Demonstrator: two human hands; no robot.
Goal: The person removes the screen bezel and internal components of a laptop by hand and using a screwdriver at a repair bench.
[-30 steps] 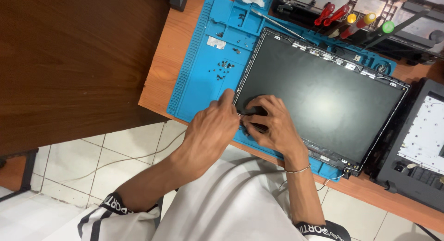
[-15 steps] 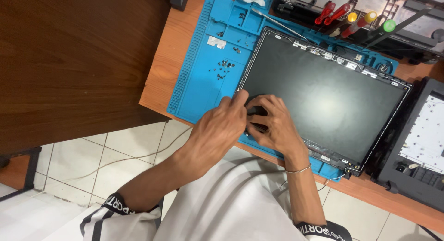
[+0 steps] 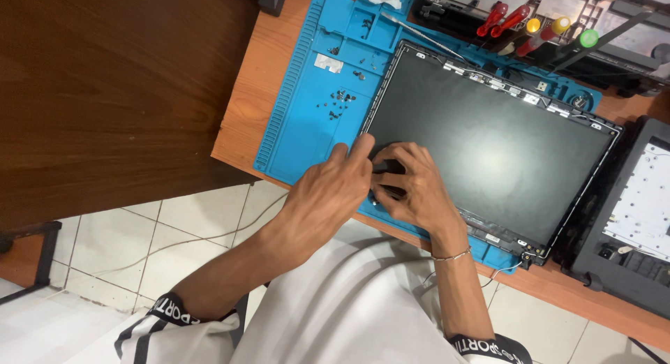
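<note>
The person wears a white short-sleeved shirt (image 3: 349, 301) with black cuffs that carry white lettering. The left hand (image 3: 328, 196) is bare. Just below the right hand (image 3: 415, 189), a thin silver bracelet (image 3: 450, 254) circles the wrist.

Single view only: head camera, worn by person, looks steeply down over own chest and forearms. Frame rotated, desk edge (image 3: 293, 175) runs diagonally. Close range: left hand (image 3: 328, 196) and right hand (image 3: 412, 189) near centre, blue mat (image 3: 307, 120) and dark screen panel (image 3: 495, 140) above, tiled floor (image 3: 139, 252) lower left.
</note>
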